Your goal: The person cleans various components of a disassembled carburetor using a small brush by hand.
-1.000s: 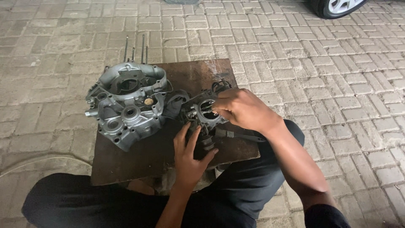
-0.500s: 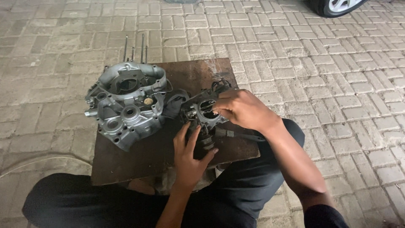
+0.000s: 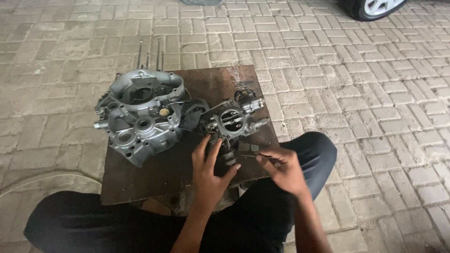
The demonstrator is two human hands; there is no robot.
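A small grey metal carburettor is seen just right of the frame's centre, resting on a dark rusty metal plate that lies on the brick paving. The left hand is placed at the carburettor's lower edge, its fingers spread and touching the underside of the part, with the thumb reaching towards the right. The right hand, at centre right, is kept just clear of the carburettor; its fingers are pinched on a thin metal pin whose tip is pointed left towards the part. A larger grey engine casing is set on the plate at left of centre, near the carburettor, with a dark curved piece lying between them. Three thin rods are seen upright behind the casing. A car tyre is cut off by the upper right edge.
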